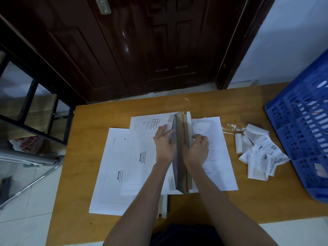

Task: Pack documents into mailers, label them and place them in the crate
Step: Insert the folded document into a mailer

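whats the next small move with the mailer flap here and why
Probably fold the raised flap over to the left and press it flat. It stands upright between both hands, its red adhesive strip exposed. The left hand lies on the mailer beside the fold, and the right hand is behind the flap, placed to push it. The sheets on the right lie loose.
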`<state>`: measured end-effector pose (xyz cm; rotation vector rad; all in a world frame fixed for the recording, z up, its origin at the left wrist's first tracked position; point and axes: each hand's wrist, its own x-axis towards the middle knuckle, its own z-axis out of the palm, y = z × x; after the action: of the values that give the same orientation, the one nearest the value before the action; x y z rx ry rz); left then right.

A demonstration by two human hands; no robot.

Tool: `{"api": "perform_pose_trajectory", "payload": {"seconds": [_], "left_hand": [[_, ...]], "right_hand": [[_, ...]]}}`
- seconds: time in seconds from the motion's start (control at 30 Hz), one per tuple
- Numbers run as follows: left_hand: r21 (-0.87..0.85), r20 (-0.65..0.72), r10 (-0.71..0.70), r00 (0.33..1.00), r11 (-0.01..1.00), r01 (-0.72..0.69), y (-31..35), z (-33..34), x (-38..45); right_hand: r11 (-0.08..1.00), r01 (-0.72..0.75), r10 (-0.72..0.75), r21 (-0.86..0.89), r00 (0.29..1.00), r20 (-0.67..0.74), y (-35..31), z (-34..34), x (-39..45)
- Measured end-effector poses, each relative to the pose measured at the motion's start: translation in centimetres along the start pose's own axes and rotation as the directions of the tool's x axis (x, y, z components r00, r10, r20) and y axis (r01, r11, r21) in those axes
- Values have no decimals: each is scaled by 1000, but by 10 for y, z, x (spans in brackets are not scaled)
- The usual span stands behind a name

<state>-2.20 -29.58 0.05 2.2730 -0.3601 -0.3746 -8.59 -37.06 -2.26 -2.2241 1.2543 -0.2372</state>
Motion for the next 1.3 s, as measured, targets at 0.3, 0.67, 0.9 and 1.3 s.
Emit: {"api": "perform_pose_trajectory", "payload": {"seconds": [0.3, 0.67, 0.9, 1.3], "left_hand": [[-45, 39, -23, 999, 999, 24, -6, -5, 4], [264, -16, 354, 935, 903, -338, 7, -20, 3], [523, 257, 219, 941, 787, -326, -15, -31, 5], [573, 317, 46, 947, 787, -230, -27, -26, 16]], "right_hand": [[971, -217, 151, 101, 882, 446, 3, -22, 26], [909, 402, -323, -113, 848, 420, -49, -39, 56], [819, 551, -432, -163, 778, 456, -46, -28, 62], [906, 390, -332, -166, 896, 296, -2, -14, 17]]}}
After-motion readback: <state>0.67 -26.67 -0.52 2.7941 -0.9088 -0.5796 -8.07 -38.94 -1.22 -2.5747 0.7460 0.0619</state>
